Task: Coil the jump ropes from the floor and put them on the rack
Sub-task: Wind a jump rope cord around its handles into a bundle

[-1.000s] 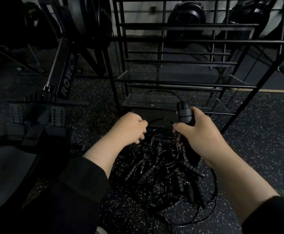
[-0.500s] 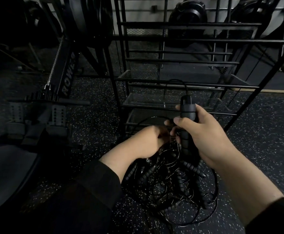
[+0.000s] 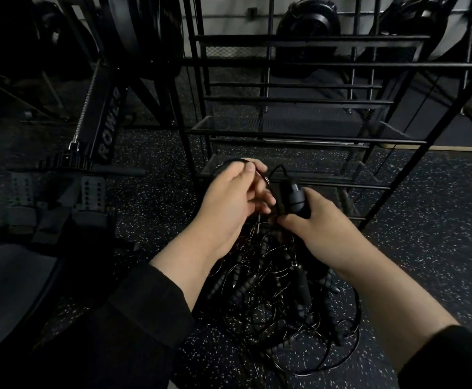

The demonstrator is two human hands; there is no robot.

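A tangled heap of black jump ropes with ribbed handles lies on the speckled floor in front of me. My right hand grips a black rope handle upright above the heap. My left hand sits just left of it and pinches the thin cord that loops out of the handle's top. The black metal rack with mesh shelves stands directly behind both hands.
A rowing machine with footplates stands at the left. Dark round equipment sits on the rack's upper shelves. A slanted rack leg crosses the right side. Speckled rubber floor spreads to the right.
My left hand rose from the heap to the right hand and took hold of the cord by the handle. The right hand kept the handle raised and drew it slightly lower.
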